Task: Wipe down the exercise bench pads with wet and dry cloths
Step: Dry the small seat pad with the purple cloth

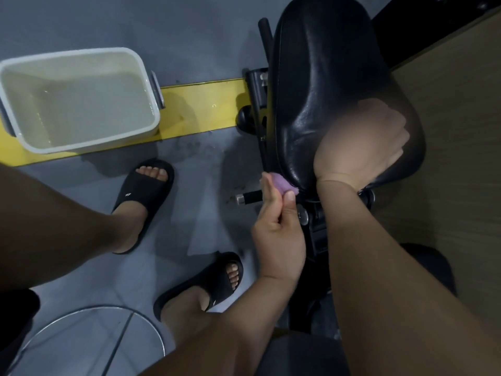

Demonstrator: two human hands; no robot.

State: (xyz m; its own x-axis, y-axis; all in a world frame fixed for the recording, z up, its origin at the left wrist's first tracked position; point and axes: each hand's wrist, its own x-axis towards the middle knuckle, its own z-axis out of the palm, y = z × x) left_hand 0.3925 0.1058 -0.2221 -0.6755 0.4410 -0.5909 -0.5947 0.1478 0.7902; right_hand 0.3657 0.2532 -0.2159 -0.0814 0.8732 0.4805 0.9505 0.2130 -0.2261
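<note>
Purple cloth (282, 183) pinched in left hand (276, 226) fingers at pad (325, 77) near edge, likely for rim wiping. Right hand (360, 150) laid on pad, probably steadying; blurred, grip cannot be told.

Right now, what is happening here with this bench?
A person is cleaning a shiny black cushioned bench pad. The left hand pinches a small purple cloth against the pad's near edge. The right hand, blurred, lies on top of the pad. A white rectangular plastic tub holding water stands on the floor, apart from the bench.
</note>
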